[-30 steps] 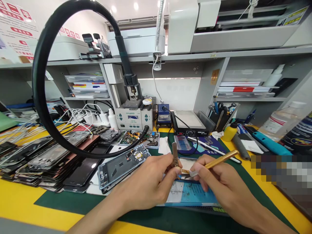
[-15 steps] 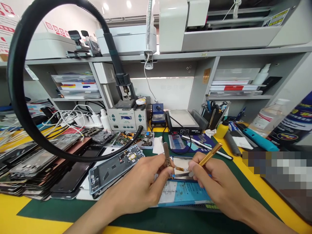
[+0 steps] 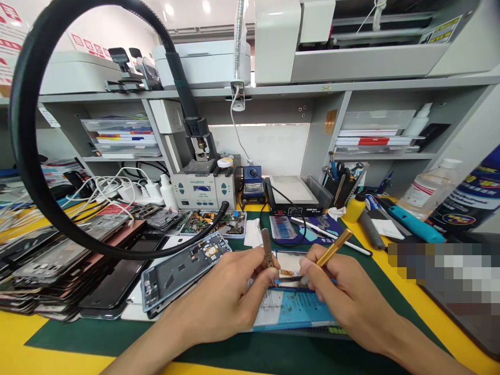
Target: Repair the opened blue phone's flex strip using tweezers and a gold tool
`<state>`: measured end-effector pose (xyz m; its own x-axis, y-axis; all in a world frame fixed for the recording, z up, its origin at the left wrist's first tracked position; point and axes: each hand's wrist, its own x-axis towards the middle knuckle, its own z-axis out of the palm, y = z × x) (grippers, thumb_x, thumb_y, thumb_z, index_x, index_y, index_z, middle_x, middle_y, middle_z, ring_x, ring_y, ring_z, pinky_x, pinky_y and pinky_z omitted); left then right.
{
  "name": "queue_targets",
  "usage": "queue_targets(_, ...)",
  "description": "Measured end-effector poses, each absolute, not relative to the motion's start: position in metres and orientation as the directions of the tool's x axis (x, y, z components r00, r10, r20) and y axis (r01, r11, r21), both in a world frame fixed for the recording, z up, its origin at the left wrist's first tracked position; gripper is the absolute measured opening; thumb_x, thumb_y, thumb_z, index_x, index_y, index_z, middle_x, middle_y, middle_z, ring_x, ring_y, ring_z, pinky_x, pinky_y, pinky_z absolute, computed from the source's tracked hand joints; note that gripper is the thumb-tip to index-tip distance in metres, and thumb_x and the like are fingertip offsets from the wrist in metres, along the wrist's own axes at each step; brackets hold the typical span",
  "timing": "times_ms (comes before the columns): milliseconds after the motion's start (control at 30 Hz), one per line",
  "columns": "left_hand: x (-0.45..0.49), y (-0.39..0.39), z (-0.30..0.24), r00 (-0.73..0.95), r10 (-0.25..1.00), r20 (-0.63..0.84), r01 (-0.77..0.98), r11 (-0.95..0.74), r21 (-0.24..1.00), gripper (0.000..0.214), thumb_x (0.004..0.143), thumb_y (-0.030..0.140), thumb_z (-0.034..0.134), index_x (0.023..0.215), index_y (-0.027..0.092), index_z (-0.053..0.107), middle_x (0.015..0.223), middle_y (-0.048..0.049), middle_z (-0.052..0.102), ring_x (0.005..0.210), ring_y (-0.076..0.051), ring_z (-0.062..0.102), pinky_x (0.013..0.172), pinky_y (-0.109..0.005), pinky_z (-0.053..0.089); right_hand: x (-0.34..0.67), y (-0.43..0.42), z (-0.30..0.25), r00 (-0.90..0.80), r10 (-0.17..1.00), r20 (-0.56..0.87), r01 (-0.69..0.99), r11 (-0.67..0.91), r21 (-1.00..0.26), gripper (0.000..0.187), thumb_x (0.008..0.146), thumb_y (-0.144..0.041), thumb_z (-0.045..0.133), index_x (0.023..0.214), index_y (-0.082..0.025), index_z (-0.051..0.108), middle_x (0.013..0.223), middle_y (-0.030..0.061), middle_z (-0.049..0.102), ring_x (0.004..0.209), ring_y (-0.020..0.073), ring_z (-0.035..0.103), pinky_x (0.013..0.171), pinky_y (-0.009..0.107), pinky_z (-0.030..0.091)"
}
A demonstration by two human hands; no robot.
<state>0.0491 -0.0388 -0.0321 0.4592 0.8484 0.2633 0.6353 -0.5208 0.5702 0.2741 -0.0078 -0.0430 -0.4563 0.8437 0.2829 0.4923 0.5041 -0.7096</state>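
Observation:
My left hand (image 3: 230, 286) is closed around grey metal tweezers (image 3: 266, 244), whose rear end points up. The tweezers' tips are hidden behind my fingers. My right hand (image 3: 344, 281) pinches a slim gold-handled tool (image 3: 335, 247), tilted up to the right; a dull metal part shows below the fingers. Between both hands lies a phone screen panel (image 3: 291, 260) with a shiny silver back. An orange flex cable (image 3: 286, 272) lies on it, close to the right fingertips. Beneath the panel is a blue and white printed pad (image 3: 295, 310).
Left of my hands lie a blue-framed phone housing (image 3: 179, 271) and stacked phone parts (image 3: 74, 260). A black hose (image 3: 23, 130) loops in front, from the rework station (image 3: 205, 190). Behind stands a heating plate (image 3: 295, 190); bottles (image 3: 429, 187) stand right.
My right hand has shifted slightly left with the gold-handled tool, and less of the orange flex cable shows. My left hand has stayed in place.

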Motion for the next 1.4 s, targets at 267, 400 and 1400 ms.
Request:
queue_targets(267, 0.0507, -0.0378, -0.0305, 0.458, 0.836, 0.302, 0.626, -0.545, 0.558, 0.025, 0.107, 0.029, 0.040, 0.102, 0.019, 0.062, 0.085, -0.0028, 0.068, 0.072, -0.017, 0.059, 0.064, -0.028, 0.039, 0.2746, -0.0077, -0.0458, -0.449, 0.860, 0.242, 0.518, 0.472, -0.713, 0.040, 0.106, -0.039, 0.036, 0.071, -0.023, 0.048, 0.061, -0.0038, 0.047, 0.052, 0.0148, 0.046, 0.050, 0.029, 0.035)
queue_targets(400, 0.0505, -0.0371, -0.0331, 0.445, 0.831, 0.334, 0.606, -0.554, 0.571, 0.021, 0.106, 0.028, 0.044, 0.101, 0.019, 0.062, 0.083, -0.0029, 0.069, 0.072, -0.017, 0.062, 0.065, -0.028, 0.043, 0.2752, -0.0075, -0.0460, -0.444, 0.867, 0.228, 0.512, 0.454, -0.729, 0.040, 0.106, -0.041, 0.036, 0.072, -0.023, 0.048, 0.063, -0.0033, 0.049, 0.052, 0.0151, 0.047, 0.050, 0.029, 0.036)
queue_targets(1400, 0.0499, -0.0418, -0.0329, 0.450, 0.854, 0.262, 0.655, -0.515, 0.554, 0.025, 0.108, 0.030, 0.038, 0.108, 0.021, 0.060, 0.099, -0.0046, 0.070, 0.085, -0.019, 0.063, 0.071, -0.030, 0.041, 0.2738, -0.0086, -0.0422, -0.456, 0.854, 0.250, 0.511, 0.481, -0.712, 0.040, 0.107, -0.037, 0.035, 0.070, -0.024, 0.045, 0.065, -0.0023, 0.049, 0.055, 0.0162, 0.047, 0.054, 0.030, 0.038)
